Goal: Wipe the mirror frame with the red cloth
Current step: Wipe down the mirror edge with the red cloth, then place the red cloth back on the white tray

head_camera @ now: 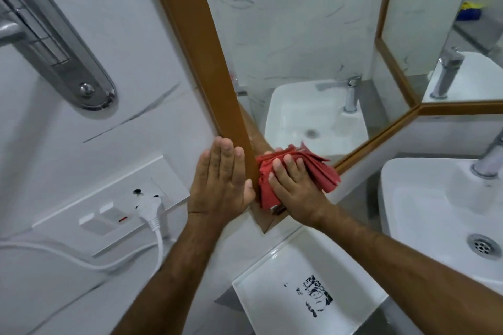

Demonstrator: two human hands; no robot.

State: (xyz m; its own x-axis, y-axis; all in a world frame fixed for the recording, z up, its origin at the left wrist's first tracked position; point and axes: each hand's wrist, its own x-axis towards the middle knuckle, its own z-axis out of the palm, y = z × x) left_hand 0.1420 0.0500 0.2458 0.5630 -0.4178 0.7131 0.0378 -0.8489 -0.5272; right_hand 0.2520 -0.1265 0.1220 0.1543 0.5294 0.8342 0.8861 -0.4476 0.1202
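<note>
The mirror has a brown wooden frame (196, 35) that runs down to a lower corner near the middle of the view. My right hand (296, 187) presses a folded red cloth (318, 168) flat against the glass and the frame's lower corner. My left hand (221, 179) lies flat with fingers together on the wall, touching the frame's outer left edge, with the thumb against the frame. The frame's bottom corner is partly hidden under the cloth and my right hand.
A white socket panel (109, 207) with a white plug (148, 208) and cord sits on the wall at left. A steel rail bracket (81, 68) hangs upper left. A glass shelf (307, 280) lies below the mirror. A white basin (435, 212) with a tap (490, 158) stands right.
</note>
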